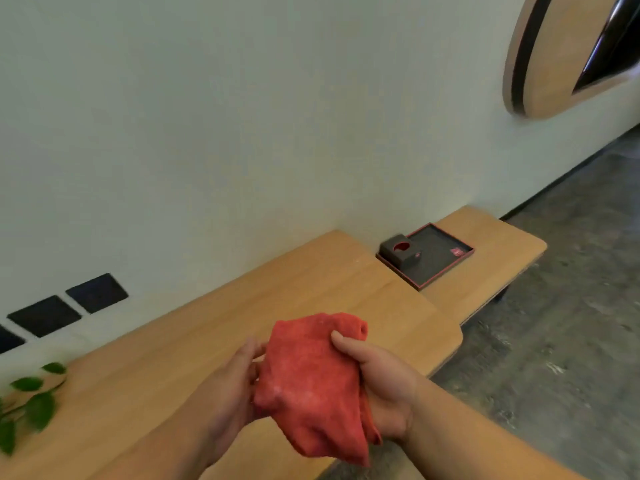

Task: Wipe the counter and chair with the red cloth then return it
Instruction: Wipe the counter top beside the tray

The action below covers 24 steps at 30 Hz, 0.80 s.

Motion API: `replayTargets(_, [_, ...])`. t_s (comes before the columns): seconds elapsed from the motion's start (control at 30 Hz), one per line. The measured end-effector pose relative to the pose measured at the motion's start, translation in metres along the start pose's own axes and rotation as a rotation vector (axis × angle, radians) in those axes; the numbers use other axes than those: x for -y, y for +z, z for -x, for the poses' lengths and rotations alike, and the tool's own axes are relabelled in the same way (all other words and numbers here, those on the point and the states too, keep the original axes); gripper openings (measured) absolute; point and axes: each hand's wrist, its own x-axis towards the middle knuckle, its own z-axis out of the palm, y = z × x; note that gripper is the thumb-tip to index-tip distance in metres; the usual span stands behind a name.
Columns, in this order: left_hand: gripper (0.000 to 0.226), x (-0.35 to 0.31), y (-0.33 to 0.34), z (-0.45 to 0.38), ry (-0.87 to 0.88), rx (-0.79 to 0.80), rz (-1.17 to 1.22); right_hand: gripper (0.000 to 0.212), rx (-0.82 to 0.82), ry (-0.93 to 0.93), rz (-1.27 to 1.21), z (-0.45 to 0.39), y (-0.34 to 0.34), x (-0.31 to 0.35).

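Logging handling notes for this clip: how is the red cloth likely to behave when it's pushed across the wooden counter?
The red cloth looks floppy: it sags and folds between the left hand and right hand, so it would probably bunch. Its nubby weave suggests it grips rather than slides on the counter. Likely light.
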Motion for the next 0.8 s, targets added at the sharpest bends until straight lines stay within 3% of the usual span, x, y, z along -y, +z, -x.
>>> replayTargets(0.07, [0.049, 0.013, 0.0, -0.047, -0.014, -0.088, -0.108, 0.048, -0.086, -0.01, -0.037, -0.016, -0.023, 0.015])
replayTargets(0.17, [0.035, 0.049, -0.012, -0.125, 0.013, -0.204, -0.536, 0.041, -0.208, -0.046, -0.098, -0.041, -0.063, 0.033])
replayTargets(0.33, [0.07, 0.091, -0.044, -0.246, 0.038, -0.252, -1.2, 0.042, -0.424, -0.118, -0.192, -0.087, -0.127, 0.053])
replayTargets(0.47, [0.076, 0.094, -0.04, -0.313, 0.079, -0.323, -1.43, 0.033, -0.622, -0.305, -0.216, -0.124, -0.166, 0.075])
replayTargets(0.57, [0.077, 0.094, -0.034, -0.341, 0.099, -0.432, -1.441, 0.025, -0.819, -0.605, 0.139, -0.146, -0.188, 0.096])
replayTargets(0.67, [0.079, 0.097, -0.037, -0.353, 0.105, -0.5, -1.41, 0.034, -0.788, -0.873, 0.934, -0.159, -0.206, 0.121])
replayTargets(0.73, [0.078, 0.099, -0.038, -0.354, 0.101, -0.5, -1.407, 0.06, -0.79, -0.839, 1.355, -0.17, -0.228, 0.126])
replayTargets(0.8, [0.078, 0.101, -0.038, -0.355, 0.093, -0.493, -1.407, 0.064, -0.767, -0.55, 1.704, -0.185, -0.246, 0.121])
